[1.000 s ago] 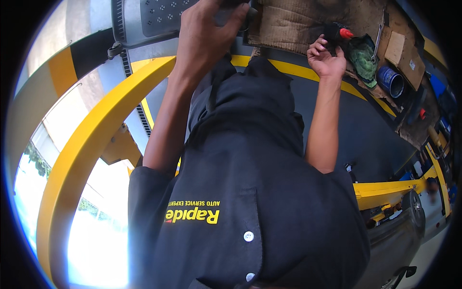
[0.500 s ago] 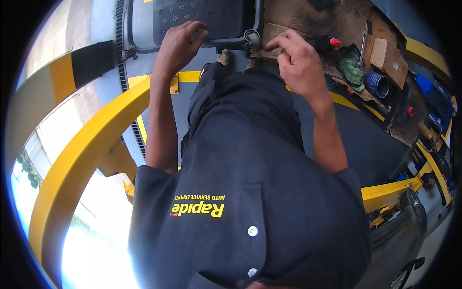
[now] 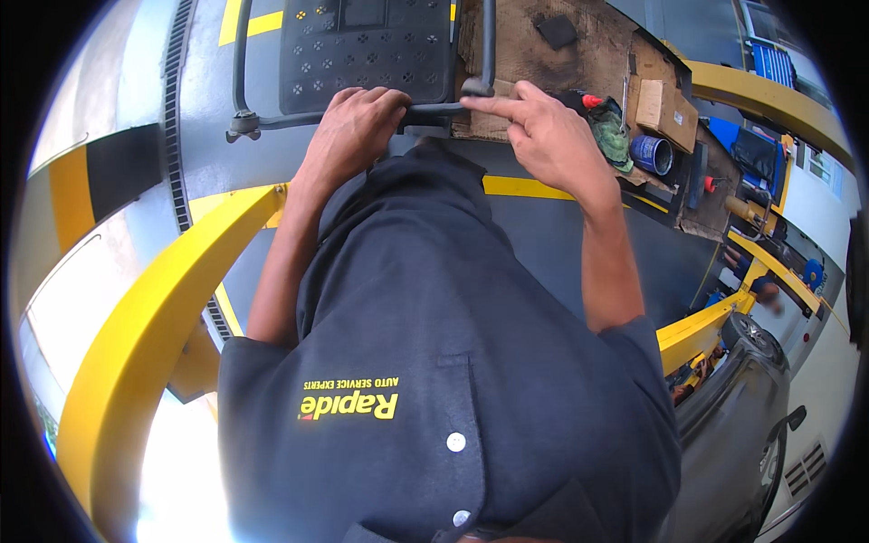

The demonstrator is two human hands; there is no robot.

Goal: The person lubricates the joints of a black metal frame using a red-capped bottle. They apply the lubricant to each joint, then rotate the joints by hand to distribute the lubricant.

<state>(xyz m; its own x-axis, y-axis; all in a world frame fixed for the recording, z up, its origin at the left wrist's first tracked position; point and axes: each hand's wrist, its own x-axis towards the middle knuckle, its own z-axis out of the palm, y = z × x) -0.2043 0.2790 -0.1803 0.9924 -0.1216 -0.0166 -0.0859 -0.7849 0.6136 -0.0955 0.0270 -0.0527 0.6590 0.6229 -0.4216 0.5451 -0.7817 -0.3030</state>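
Observation:
A grey tubular frame (image 3: 299, 119) with small casters at its corners surrounds a black perforated panel (image 3: 362, 63). My left hand (image 3: 360, 131) lies over the frame's near bar, its fingers curled round it. At the right corner, beside a dark caster (image 3: 476, 88), my right hand (image 3: 554, 136) has its index finger stretched out to the frame's end; the other fingers are bent, and nothing shows in its grasp. Just right of that hand lie a red-tipped black item (image 3: 590, 101), a crumpled green cloth (image 3: 611, 143) and a dark blue can (image 3: 652, 155).
Stained cardboard (image 3: 507, 54) covers a surface on the right, holding a small brown box (image 3: 667, 110) and a long metal tool (image 3: 625, 81). Yellow posts (image 3: 149, 312) stand close at my left. A dark car (image 3: 738, 407) is at the lower right, with people near it.
The frame and cardboard now appear lower and farther left in view. My right index finger has straightened toward the frame's corner. My left fingers have come down over the near bar.

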